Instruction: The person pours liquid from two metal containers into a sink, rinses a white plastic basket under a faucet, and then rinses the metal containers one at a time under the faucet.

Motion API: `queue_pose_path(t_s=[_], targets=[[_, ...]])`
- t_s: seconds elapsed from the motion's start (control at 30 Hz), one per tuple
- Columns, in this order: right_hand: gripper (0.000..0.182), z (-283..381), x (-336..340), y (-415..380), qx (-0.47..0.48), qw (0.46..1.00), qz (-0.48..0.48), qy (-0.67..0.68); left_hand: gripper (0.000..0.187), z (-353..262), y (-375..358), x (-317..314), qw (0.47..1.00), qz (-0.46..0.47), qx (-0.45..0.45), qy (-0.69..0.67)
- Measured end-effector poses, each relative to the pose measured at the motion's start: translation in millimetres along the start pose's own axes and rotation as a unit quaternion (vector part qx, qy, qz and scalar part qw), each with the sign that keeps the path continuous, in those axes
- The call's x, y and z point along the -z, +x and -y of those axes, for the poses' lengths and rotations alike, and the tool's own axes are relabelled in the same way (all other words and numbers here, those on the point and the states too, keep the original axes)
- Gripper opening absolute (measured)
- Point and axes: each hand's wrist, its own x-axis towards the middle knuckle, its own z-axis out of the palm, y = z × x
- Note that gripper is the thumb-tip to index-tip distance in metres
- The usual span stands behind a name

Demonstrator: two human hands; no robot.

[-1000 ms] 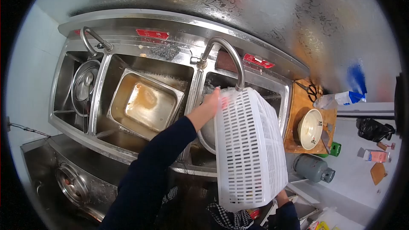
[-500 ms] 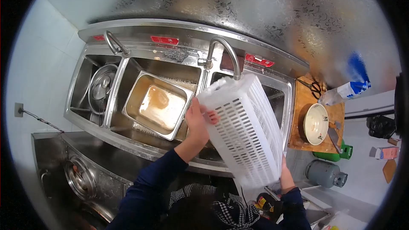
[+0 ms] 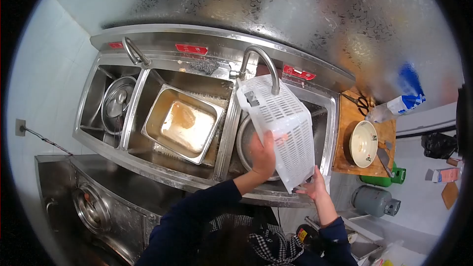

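Note:
A white slotted plastic basket (image 3: 290,113) is tilted over the right sink basin, under the curved faucet (image 3: 268,61). My left hand (image 3: 262,155) grips its left side, and a pinkish patch shows through the slots beside the fingers. At the basket's lower right corner, my right hand (image 3: 315,187) holds the edge with its fingertips. Partly hidden behind the basket, a round metal bowl (image 3: 243,143) sits in the right basin. In the middle basin stands a rectangular steel pan (image 3: 157,118) with some brownish liquid in the bottom.
The left basin holds a round metal pot (image 3: 106,111). On the right, a wooden board (image 3: 345,143) bears a cream bowl (image 3: 363,144), scissors (image 3: 362,102) and a cleaver (image 3: 384,160). Gas cylinders (image 3: 374,201) stand below it. A steel scrubber (image 3: 204,65) lies on the sink ledge.
The basket has turned and moved up and slightly right, uncovering part of the round bowl. My left hand has shifted right along with it; my right hand has moved slightly left at its lower corner.

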Motion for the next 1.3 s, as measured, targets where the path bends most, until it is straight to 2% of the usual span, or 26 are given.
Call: queue_pose_path(t_s=[0.03, 0.07, 0.1, 0.13, 0.2, 0.27, 0.3, 0.37, 0.4, 0.47, 0.57, 0.6, 0.63, 0.67, 0.7, 0.73, 0.8, 0.83, 0.9, 1.0, 1.1, 1.2, 1.3], targets=[[0.074, 5.0, -5.5, -12.9, 0.015, 0.999, -0.029, -0.03, 0.024, 3.3, -5.3, -2.3, 1.0, 0.011, -0.009, 0.023], [0.073, 11.3, -12.0, -28.2, 0.163, 0.977, -0.042, -0.13, 0.023, 8.2, -9.4, -5.7, 0.999, 0.035, -0.012, 0.011], [0.072, 19.6, -21.7, -47.0, 0.305, 0.923, -0.055, -0.227, 0.021, 14.9, -12.4, -9.2, 0.998, 0.058, -0.016, -0.002], [0.071, 28.9, -32.9, -67.7, 0.437, 0.839, -0.067, -0.318, 0.02, 22.9, -16.4, -12.1, 0.996, 0.082, -0.018, -0.016], [0.066, 52.0, -68.6, -114.2, 0.614, 0.664, -0.034, -0.424, 0.022, 59.6, -25.2, -10.7, 0.989, 0.144, -0.019, 0.026], [0.066, 65.3, -127.2, -159.3, 0.67, 0.537, -0.037, -0.512, 0.032, 62.0, -31.0, -16.2, 0.972, 0.228, -0.015, 0.057], [0.065, 65.4, -142.9, -151.9, 0.666, 0.502, -0.065, -0.548, 0.04, 68.5, -35.8, -23.6, 0.955, 0.215, 0.104, -0.175], [0.053, 70.6, -176.1, -140.5, 0.599, 0.47, -0.079, -0.644, 0.042, 82.7, -40.1, -15.9, 0.957, 0.29, -0.02, -0.012], [0.049, 74.4, -180.3, -122.0, 0.574, 0.466, -0.084, -0.669, 0.042, 90.2, -40.1, -9.0, 0.941, 0.321, -0.082, 0.073], [0.041, 78.0, -180.9, -83.2, 0.52, 0.455, -0.089, -0.718, 0.044, 96.7, -37.5, 5.4, 0.875, 0.368, -0.199, 0.243], [0.034, 76.2, -161.9, -94.9, 0.548, 0.453, -0.091, -0.697, 0.045, 53.6, -18.6, 7.6, 0.9, 0.417, -0.059, 0.116], [0.035, 74.7, -152.4, -102.4, 0.538, 0.457, -0.095, -0.702, 0.05, 50.0, -4.5, 12.4, 0.883, 0.463, 0.067, 0.037], [0.035, 73.2, -141.7, -111.2, 0.528, 0.46, -0.101, -0.706, 0.051, 46.0, 10.9, 17.4, 0.892, 0.362, 0.244, -0.12], [0.036, 70.5, -132.2, -118.5, 0.519, 0.464, -0.108, -0.709, 0.052, 42.0, 30.3, 24.4, 0.841, 0.239, 0.404, -0.267], [0.035, 65.8, -123.3, -124.7, 0.519, 0.469, -0.108, -0.707, 0.058, 49.1, 61.2, 39.0, 0.76, 0.184, 0.487, -0.389], [0.033, 62.2, -115.3, -130.2, 0.52, 0.472, -0.109, -0.704, 0.064, 37.6, 77.9, 36.7, 0.778, 0.052, 0.509, -0.363], [0.03, 54.5, -104.6, -136.2, 0.52, 0.473, -0.104, -0.704, 0.077, 25.0, 104.4, 32.3, 0.762, 0.119, 0.479, -0.419], [0.029, 48.7, -99.9, -139.5, 0.516, 0.473, -0.096, -0.708, 0.078, 20.6, 114.3, 22.5, 0.767, 0.178, 0.435, -0.437], [0.026, 44.4, -98.0, -142.9, 0.516, 0.48, -0.095, -0.704, 0.076, 27.5, 127.3, 7.3, 0.773, 0.169, 0.46, -0.403], [0.023, 47.7, -100.4, -145.1, 0.516, 0.49, -0.108, -0.694, 0.072, 24.6, 128.0, -6.7, 0.794, 0.101, 0.463, -0.381], [0.024, 49.9, -97.5, -147.1, 0.52, 0.48, -0.107, -0.698, 0.069, 21.5, 123.8, -6.3, 0.759, 0.11, 0.472, -0.435], [0.025, 50.5, -88.2, -150.3, 0.538, 0.473, -0.105, -0.69, 0.071, -3.1, 115.0, -17.7, 0.762, 0.098, 0.474, -0.43], [0.026, 51.1, -81.0, -149.3, 0.553, 0.467, -0.095, -0.684, 0.071, -7.3, 110.5, -23.2, 0.769, 0.129, 0.45, -0.436]])
